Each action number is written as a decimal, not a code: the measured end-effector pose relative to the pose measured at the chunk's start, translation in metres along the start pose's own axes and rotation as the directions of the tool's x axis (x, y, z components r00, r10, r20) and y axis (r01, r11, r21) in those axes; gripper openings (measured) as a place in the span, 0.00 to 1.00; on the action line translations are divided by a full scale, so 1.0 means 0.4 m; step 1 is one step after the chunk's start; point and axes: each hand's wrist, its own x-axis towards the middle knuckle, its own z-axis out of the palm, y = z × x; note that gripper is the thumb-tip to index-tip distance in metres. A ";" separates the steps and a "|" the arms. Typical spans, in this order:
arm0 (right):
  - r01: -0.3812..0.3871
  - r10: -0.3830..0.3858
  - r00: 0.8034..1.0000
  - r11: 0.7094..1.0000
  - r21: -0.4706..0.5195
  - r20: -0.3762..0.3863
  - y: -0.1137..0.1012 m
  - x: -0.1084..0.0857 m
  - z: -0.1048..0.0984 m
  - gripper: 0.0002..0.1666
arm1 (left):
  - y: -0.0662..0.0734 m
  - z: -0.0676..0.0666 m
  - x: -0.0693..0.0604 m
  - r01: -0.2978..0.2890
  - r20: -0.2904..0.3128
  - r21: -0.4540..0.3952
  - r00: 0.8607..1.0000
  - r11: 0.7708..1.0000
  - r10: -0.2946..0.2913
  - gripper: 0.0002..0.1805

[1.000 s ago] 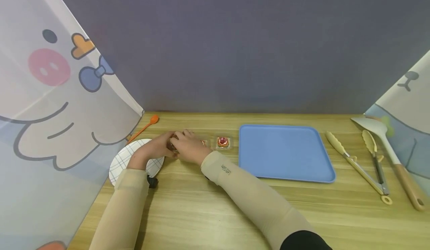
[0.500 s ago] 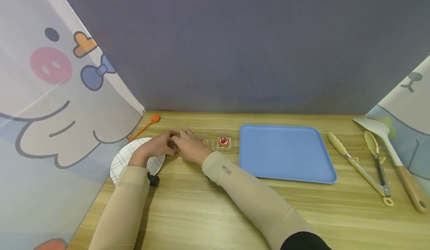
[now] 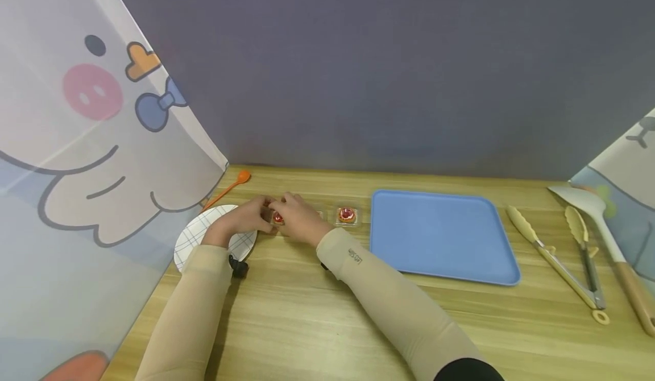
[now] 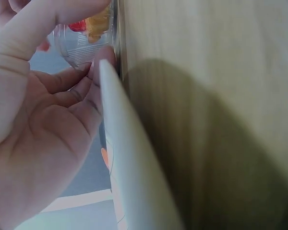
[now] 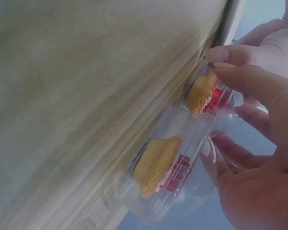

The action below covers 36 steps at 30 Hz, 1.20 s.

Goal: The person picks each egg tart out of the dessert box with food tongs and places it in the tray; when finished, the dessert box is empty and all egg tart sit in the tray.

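Observation:
In the head view, a red-topped tart in a small clear container lies between the two hands at left. My left hand, over the right part of a white checked plate, grips the container's left side. My right hand holds its right side. The left wrist view has the left hand's thumb and curled fingers around the clear plastic. In the right wrist view, the right hand's thumb and fingertips are on the far container; a second boxed tart is beside it.
Another boxed tart sits left of a blue tray. An orange spoon lies behind the plate. Tongs and a white turner with a wooden handle are at the right. A grey wall stands behind.
The head view has shifted slightly, so the scene sits a little further right. The tart between the hands now shows more plainly; both hands stay around its container.

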 end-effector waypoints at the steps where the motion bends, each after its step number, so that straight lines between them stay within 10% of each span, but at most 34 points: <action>1: 0.000 0.000 1.000 1.000 0.004 -0.001 0.001 0.000 -0.001 0.35 | 0.000 0.001 0.000 0.000 0.000 -0.002 1.000 1.000 0.000 0.46; 36: 0.106 -0.107 0.994 0.978 -0.179 0.003 0.006 0.004 -0.020 0.38 | -0.007 0.003 0.002 -0.060 -0.061 0.074 0.996 0.995 0.065 0.30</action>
